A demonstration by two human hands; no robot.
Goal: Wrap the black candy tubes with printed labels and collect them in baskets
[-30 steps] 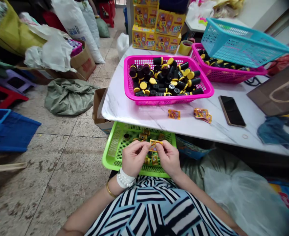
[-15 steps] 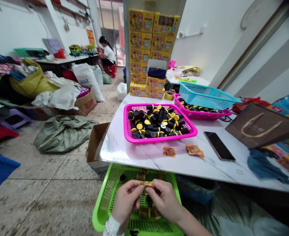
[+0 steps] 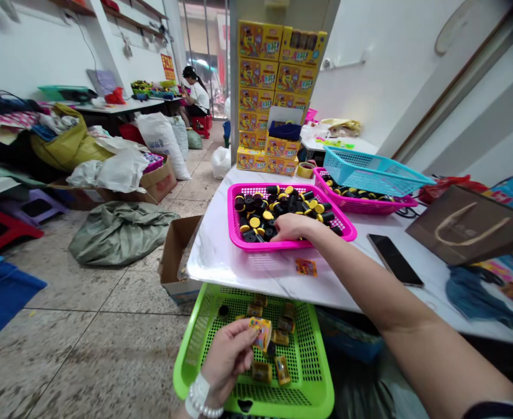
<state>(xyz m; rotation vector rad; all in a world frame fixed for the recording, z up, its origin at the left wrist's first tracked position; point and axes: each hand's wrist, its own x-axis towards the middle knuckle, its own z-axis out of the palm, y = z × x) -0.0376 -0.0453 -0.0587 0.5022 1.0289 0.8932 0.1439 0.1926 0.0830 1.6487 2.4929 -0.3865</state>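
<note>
My left hand [image 3: 227, 356] is closed on a small yellow-orange packet [image 3: 261, 331], held just above the green basket [image 3: 312, 391] that sits low in front of me. Several wrapped pieces lie in that basket. My right hand [image 3: 292, 226] reaches forward into the near pink basket [image 3: 239, 237] on the white table [image 3: 221, 259], its fingers curled down among the black and yellow rolls [image 3: 278, 209]; what they hold is hidden. A loose orange label [image 3: 305, 267] lies on the table by my forearm.
A second pink basket [image 3: 370, 203] with a blue basket [image 3: 372, 171] on it stands behind. A phone [image 3: 395, 259], a brown paper bag [image 3: 470, 227] and a blue cloth [image 3: 478, 294] lie at the right. Yellow boxes [image 3: 278, 93] are stacked at the back. A cardboard box [image 3: 177, 256] and green sack [image 3: 119, 230] lie on the floor; a person sits far back.
My right hand let go of the packet and reached up into the pink basket. The left hand keeps the packet above the green basket. The view has tilted up.
</note>
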